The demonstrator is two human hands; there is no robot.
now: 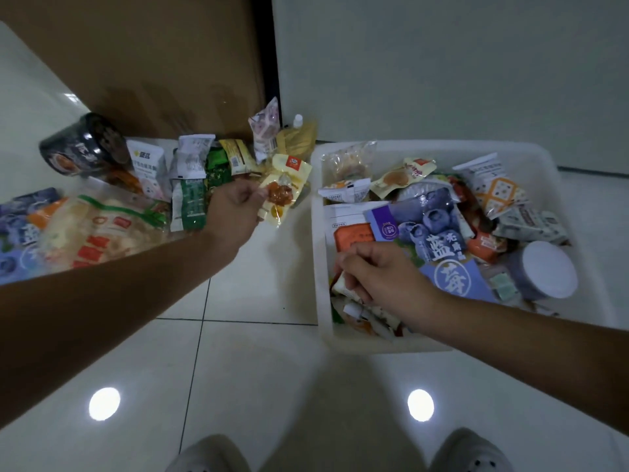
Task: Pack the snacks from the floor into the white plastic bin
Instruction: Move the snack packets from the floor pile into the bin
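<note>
Your left hand (235,202) is stretched out over the floor pile, thumb and fingertips pinching the edge of a yellow snack packet (285,185) with a brownish piece showing through its clear window; the packet hangs clear of the tiles, just left of the white plastic bin (317,260). Your right hand (377,274) is down inside the bin at its near left corner, fingers curled round a small pale packet (341,285) that lies among other little wrappers there. The bin stands on the tiled floor (258,362) to your right, against the pale wall, and is already well filled: a purple blueberry bag (439,233) lies across the middle, touching your right knuckles, a white-lidded jar (548,270) lies on its side by the right wall, and mixed packets crowd the far side. Snacks not yet packed sit in a heap to your left before a brown door (153,63): a dark round tub (81,144) tipped over, a large clear bag with red labels (98,229), a green packet (192,202) beside your left wrist, and a pinkish pouch (265,131) leaning near the door's edge. Your two shoes (207,454) show at the bottom edge.
</note>
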